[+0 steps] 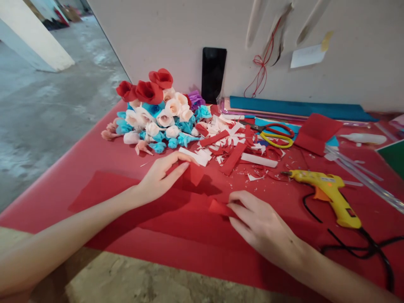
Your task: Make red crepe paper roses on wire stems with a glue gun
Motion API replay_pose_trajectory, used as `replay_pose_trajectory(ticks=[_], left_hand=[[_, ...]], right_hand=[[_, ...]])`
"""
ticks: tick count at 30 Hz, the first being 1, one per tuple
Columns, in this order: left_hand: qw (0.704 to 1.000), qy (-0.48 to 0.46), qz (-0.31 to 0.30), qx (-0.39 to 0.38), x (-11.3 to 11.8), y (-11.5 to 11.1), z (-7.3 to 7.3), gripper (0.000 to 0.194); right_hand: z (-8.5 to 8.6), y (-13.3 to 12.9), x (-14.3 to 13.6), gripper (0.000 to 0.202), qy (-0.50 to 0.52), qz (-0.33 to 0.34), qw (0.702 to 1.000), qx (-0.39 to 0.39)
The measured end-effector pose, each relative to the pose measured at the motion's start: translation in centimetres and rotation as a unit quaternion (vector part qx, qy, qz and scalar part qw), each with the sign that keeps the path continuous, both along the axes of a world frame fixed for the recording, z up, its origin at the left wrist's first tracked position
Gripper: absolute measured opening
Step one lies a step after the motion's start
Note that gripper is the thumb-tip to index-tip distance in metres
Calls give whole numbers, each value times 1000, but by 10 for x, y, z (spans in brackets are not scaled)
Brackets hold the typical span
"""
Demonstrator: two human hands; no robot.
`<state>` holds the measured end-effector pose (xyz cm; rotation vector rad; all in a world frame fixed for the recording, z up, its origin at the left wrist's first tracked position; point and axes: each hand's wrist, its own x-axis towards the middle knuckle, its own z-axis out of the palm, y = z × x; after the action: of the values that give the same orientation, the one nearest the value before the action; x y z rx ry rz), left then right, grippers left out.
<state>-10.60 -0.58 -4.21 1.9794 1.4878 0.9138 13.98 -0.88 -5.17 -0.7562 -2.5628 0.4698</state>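
Note:
A wide sheet of red crepe paper (pixel 176 210) lies across the front of the red-covered table, beneath both hands. My left hand (pixel 162 174) is closed, pinching a corner of red crepe paper (pixel 193 174) between thumb and fingers. My right hand (pixel 257 219) pinches a folded edge of red crepe paper (pixel 218 207) to the right of it. Whether both hands hold the same piece I cannot tell. Just beyond my left hand lie red and white paper scraps (pixel 232 145).
Paper flowers (pixel 158 113) are heaped at the back left. Scissors (pixel 276 135) with red and yellow handles lie behind the scraps. A yellow glue gun (pixel 326 191) with a black cable lies at right. A black phone (pixel 213 73) leans on the back panel (pixel 170 38).

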Motion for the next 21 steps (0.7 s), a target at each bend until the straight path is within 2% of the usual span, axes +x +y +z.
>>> replay_pose_trajectory(ticks=[5, 7, 10, 13, 16, 19, 21], left_hand=[[999, -16, 29, 7, 0, 1, -2, 17], [999, -13, 30, 0, 1, 1, -3, 16], [1000, -6, 23, -8, 5, -2, 1, 14], [1000, -3, 9, -6, 15, -7, 12, 13], [1000, -6, -14, 1, 30, -6, 27, 9], [997, -16, -74, -2, 47, -1, 42, 10], [992, -52, -113, -30, 57, 3, 48, 11]], right_hand=[[-12, 14, 2, 21, 36, -65, 994, -78], [-8, 17, 2, 19, 54, -80, 988, -121], [6, 19, 2, 19, 74, -93, 971, -207], [22, 20, 3, 24, 98, -115, 947, -283], [34, 19, 4, 28, 126, -133, 927, -328], [44, 16, 6, 23, 165, -145, 906, -360], [50, 15, 8, 15, 196, -162, 899, -355]])
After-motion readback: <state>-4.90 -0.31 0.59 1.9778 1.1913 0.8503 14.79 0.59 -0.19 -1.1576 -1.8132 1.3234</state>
